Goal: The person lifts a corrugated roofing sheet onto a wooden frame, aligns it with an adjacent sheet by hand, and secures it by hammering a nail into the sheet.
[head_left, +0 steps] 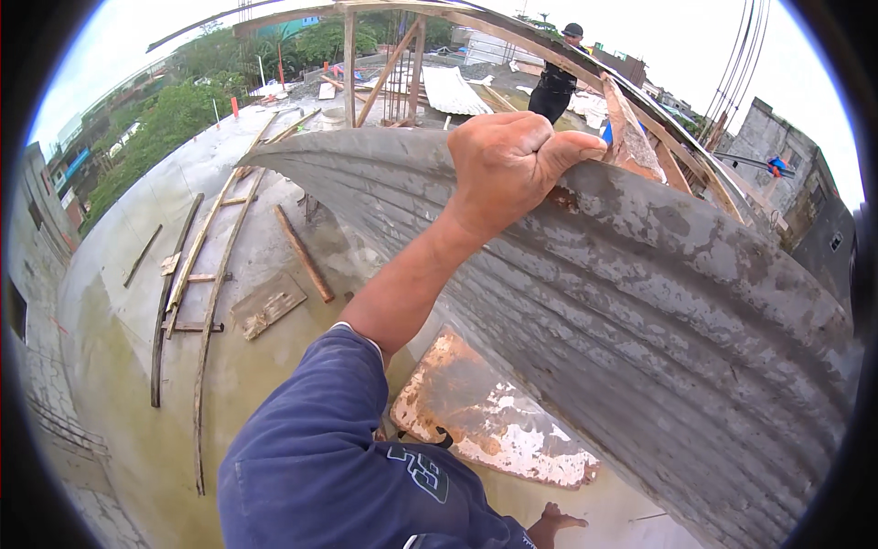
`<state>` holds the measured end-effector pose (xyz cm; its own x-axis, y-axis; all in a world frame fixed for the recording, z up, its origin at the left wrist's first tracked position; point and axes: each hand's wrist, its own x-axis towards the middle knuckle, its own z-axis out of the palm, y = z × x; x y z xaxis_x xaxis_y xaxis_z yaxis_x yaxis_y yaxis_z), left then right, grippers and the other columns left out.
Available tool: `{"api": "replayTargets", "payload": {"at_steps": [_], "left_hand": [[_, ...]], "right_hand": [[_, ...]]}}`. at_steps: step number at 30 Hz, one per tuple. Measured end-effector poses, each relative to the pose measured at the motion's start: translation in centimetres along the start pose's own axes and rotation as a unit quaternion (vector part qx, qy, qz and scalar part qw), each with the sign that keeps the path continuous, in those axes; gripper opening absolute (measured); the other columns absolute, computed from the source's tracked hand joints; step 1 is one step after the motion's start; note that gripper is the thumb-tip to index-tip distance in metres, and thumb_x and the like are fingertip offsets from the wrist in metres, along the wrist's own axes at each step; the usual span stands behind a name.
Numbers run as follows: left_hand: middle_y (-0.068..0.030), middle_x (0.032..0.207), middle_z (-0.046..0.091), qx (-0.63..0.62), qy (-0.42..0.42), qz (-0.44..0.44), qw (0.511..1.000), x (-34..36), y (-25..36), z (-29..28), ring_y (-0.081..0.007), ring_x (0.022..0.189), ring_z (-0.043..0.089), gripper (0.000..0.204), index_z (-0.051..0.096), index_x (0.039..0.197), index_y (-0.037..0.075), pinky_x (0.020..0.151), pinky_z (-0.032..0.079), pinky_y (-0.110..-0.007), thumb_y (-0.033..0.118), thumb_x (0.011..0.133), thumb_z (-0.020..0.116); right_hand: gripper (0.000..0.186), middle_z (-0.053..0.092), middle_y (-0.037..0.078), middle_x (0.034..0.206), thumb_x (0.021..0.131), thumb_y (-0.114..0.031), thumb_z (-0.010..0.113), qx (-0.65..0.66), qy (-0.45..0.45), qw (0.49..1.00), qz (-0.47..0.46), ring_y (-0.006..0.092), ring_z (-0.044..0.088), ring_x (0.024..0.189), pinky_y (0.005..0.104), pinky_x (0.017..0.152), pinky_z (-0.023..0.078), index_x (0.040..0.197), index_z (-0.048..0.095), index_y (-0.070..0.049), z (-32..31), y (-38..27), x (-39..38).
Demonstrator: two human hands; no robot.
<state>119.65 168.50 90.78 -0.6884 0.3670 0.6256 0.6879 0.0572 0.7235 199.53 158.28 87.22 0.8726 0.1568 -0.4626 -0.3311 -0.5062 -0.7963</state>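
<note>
My left hand point(498, 169) is closed on the upper edge of a grey, weathered corrugated sheet point(658, 329), with the thumb along the edge. The sheet stands tilted, sweeping from the left middle across the whole right side. My left arm rises in a dark blue sleeve from the lower middle. Below the sheet a rusty, white-patched flat board point(485, 412) lies on the wet slab. A bare foot point(558, 522) shows at the bottom. My right hand is not visible.
A wooden ladder point(215, 274), loose sticks point(302, 252) and a small board point(270, 302) lie on the wet slab point(119, 357) at the left. Timber framing point(350, 73) crosses behind the sheet, where a person in dark clothes point(553, 82) stands. Rebar and buildings flank the roof.
</note>
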Motion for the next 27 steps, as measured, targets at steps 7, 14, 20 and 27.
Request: {"api": "replayTargets", "payload": {"at_steps": [7, 14, 20, 27], "left_hand": [[-0.0005, 0.049, 0.043, -0.085, 0.043, 0.042, 0.995, -3.0, -5.4, -3.6, -0.0115, 0.043, 0.041, 0.031, 0.074, 0.067, 0.01, 0.041, 0.032, -0.03, 0.038, 0.079, 0.081], [-0.0031, 0.043, 0.045, -0.106, 0.108, 0.057, 0.987, 1.7, -11.9, -11.1, -0.0212, 0.036, 0.044, 0.06, 0.051, 0.047, 0.012, 0.038, 0.034, -0.035, 0.058, 0.075, 0.076], [-0.0046, 0.039, 0.036, -0.017, 0.14, 0.048, 0.989, 5.4, -11.7, -18.2, -0.0191, 0.034, 0.032, 0.064, 0.048, 0.044, 0.008, 0.036, 0.027, -0.033, 0.051, 0.082, 0.076], [-0.0046, 0.038, 0.037, -0.01, 0.037, -0.02, 0.999, 8.0, -10.0, -17.4, -0.0208, 0.033, 0.033, 0.07, 0.051, 0.044, 0.008, 0.036, 0.028, -0.035, 0.062, 0.087, 0.064]], "right_hand": [[0.129, 0.001, 0.012, 0.167, 0.066, -0.098, 0.043, -0.042, -0.158, 0.986, -0.02, 0.0352, 0.01, 0.153, 0.0551, 0.12, 0.014, 0.16, -0.004, -0.023, 3.4, 2.1, 2.8], [0.122, 0.019, 0.019, 0.163, 0.074, -0.093, 0.043, 0.008, -0.22, 0.975, -0.023, 0.0375, 0.023, 0.149, 0.0545, 0.119, 0.02, 0.159, 0.006, -0.015, 9.9, 15.8, -7.0], [0.093, 0.035, 0.013, 0.155, 0.085, -0.079, 0.042, 0.051, -0.171, 0.983, -0.036, 0.0342, 0.038, 0.139, 0.0568, 0.108, 0.03, 0.152, 0.033, -0.014, 7.4, 17.5, -12.5], [0.072, 0.062, 0.016, 0.125, 0.074, -0.041, 0.082, 0.127, -0.236, 0.96, -0.08, 0.0315, 0.062, 0.11, 0.0486, 0.091, 0.05, 0.127, 0.055, -0.001, -3.1, 16.4, -9.7]]}}
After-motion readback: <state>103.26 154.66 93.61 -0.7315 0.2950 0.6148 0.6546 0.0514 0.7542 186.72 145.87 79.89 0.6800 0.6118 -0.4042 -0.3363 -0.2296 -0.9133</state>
